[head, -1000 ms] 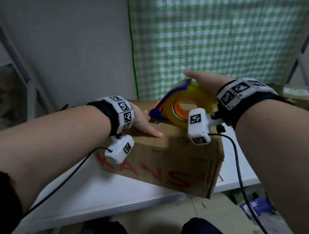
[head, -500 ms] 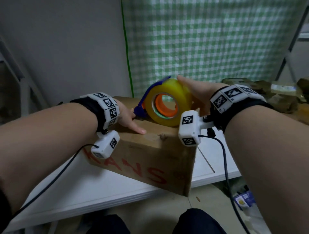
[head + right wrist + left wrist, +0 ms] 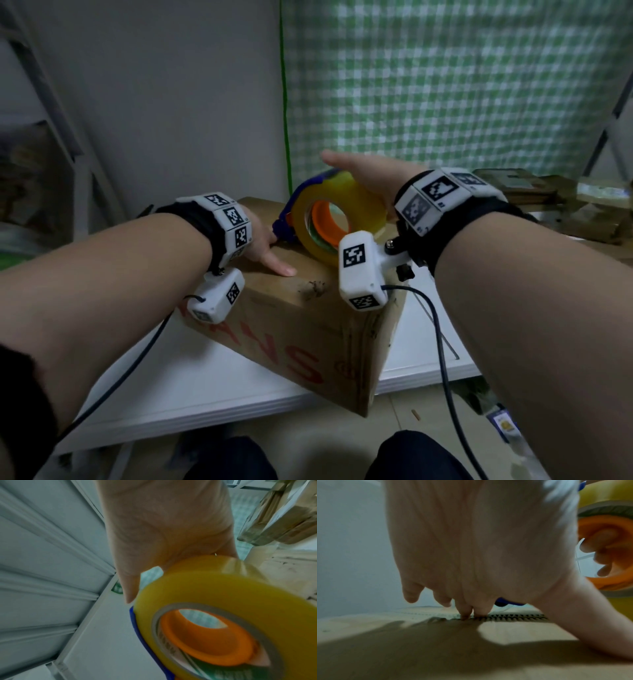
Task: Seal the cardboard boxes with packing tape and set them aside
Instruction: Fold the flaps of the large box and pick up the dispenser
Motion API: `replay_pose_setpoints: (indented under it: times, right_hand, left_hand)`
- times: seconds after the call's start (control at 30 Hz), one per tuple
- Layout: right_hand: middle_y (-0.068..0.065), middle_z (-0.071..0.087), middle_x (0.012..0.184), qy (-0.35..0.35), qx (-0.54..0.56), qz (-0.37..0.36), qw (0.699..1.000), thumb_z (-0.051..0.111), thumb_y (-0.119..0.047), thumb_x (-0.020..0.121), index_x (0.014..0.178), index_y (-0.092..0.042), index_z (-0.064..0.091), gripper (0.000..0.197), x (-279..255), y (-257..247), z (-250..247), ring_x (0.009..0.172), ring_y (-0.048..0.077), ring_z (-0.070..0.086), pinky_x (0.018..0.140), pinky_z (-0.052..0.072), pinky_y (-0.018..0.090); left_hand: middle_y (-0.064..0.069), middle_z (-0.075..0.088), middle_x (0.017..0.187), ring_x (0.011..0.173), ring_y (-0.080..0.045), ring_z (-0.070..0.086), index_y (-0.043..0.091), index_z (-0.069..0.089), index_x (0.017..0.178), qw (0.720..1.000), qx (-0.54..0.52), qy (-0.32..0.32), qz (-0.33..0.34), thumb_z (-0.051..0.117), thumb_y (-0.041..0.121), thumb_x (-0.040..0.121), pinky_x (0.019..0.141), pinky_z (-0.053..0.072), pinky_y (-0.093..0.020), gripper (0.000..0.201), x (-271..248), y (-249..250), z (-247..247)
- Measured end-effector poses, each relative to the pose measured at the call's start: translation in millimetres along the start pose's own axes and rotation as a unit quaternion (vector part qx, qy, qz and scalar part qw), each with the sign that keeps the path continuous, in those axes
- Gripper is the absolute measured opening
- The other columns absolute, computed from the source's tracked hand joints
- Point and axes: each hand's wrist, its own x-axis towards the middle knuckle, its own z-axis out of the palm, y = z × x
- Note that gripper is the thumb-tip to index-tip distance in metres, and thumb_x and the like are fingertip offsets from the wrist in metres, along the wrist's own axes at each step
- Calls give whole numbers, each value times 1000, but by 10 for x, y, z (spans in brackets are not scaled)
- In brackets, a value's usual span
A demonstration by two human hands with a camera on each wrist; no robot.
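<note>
Left hand [image 3: 262, 241] presses the box [image 3: 308, 329] top (right hand [image 3: 368, 178] grips the tape roll [image 3: 337, 216] beside it).

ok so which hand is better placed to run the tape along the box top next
Right. The right hand already grips the yellow packing tape roll in its blue dispenser on the brown cardboard box; the left hand lies flat, pressing the top.

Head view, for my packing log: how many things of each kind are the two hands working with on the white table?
Brown cardboard box with red lettering: 1
Yellow packing tape roll on a blue and orange dispenser: 1
Hands, left and right: 2
Total: 4
</note>
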Motion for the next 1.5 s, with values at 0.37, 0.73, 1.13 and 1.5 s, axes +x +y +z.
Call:
replay_pose_setpoints:
  times: [0.37, 0.73, 1.13, 1.5]
  right_hand:
    - [3, 62, 68, 3, -61, -66, 996, 53, -48, 87, 75, -18, 62, 33, -151, 125, -110, 60, 18, 54, 64, 44, 31]
    - [13, 68, 107, 31, -149, -68, 986, 52, -51, 87, 99, -20, 70, 37, -631, 428, -631, 86, 24, 61, 88, 50, 44]
    - [12, 57, 115, 22, -217, -87, 972, 44, -43, 96, 79, -36, 58, 23, -785, 351, -506, 107, 31, 54, 94, 43, 44]
    - [4, 61, 66, 83, -80, -8, 993, 59, -51, 82, 78, -18, 62, 33, -737, 461, -558, 52, 18, 55, 54, 45, 27]
  left_hand:
    - [-8, 33, 150, 133, -28, 37, 25, 11, 151, 998, 56, 1, 37, 51, 75, 68, 110, 31, -44, 105, -67, 32, -16]
    - [-7, 9, 159, 143, -27, 20, 16, 0, 152, 997, 68, 6, -18, 45, 69, 81, 113, 21, -41, 100, -183, 155, -44]
    - [-2, -2, 160, 146, -23, 3, 24, -5, 152, 997, 37, 16, 70, 34, 88, 66, 117, 8, -44, 114, -397, 702, 32]
    - [-9, 20, 157, 144, -24, 19, 8, 26, 148, 994, 57, 1, 88, 28, 95, 50, 116, 21, -43, 131, -722, 1023, 147]
